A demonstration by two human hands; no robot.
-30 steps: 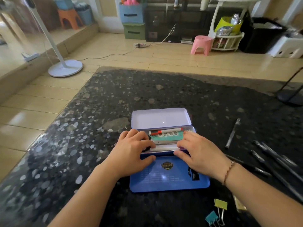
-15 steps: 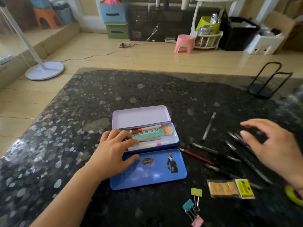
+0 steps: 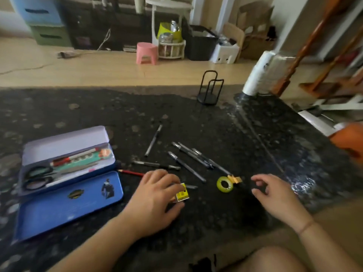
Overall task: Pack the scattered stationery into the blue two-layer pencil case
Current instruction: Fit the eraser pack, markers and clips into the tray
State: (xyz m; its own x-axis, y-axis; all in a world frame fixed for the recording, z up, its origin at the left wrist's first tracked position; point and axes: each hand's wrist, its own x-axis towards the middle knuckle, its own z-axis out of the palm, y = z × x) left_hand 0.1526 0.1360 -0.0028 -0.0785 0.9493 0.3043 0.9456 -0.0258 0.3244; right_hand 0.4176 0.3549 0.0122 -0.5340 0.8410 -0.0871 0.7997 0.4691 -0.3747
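The blue two-layer pencil case [image 3: 49, 213] lies open at the left, its upper tray holding scissors [image 3: 37, 176], a red-and-white pen and a green ruler. My left hand [image 3: 157, 199] rests to its right, fingers closed on a yellow-labelled packet [image 3: 181, 193]. A red pencil [image 3: 130, 172] pokes out from under that hand. Several dark pens [image 3: 188, 160] lie scattered beyond. A yellow-green tape roll [image 3: 225, 184] sits between my hands. My right hand [image 3: 275, 195] hovers open to the right of the tape, holding nothing.
The dark speckled table [image 3: 196, 124] ends near my body at the bottom and at the right. A black wire stand [image 3: 209, 89] sits at the far edge. A white wrapped post [image 3: 259, 73] rises at the table's right corner. A pink stool [image 3: 147, 53] is on the floor.
The view has swung right. My left hand left the pencil case and took hold of the yellow-labelled packet. My right hand drew back toward me, near the tape roll.
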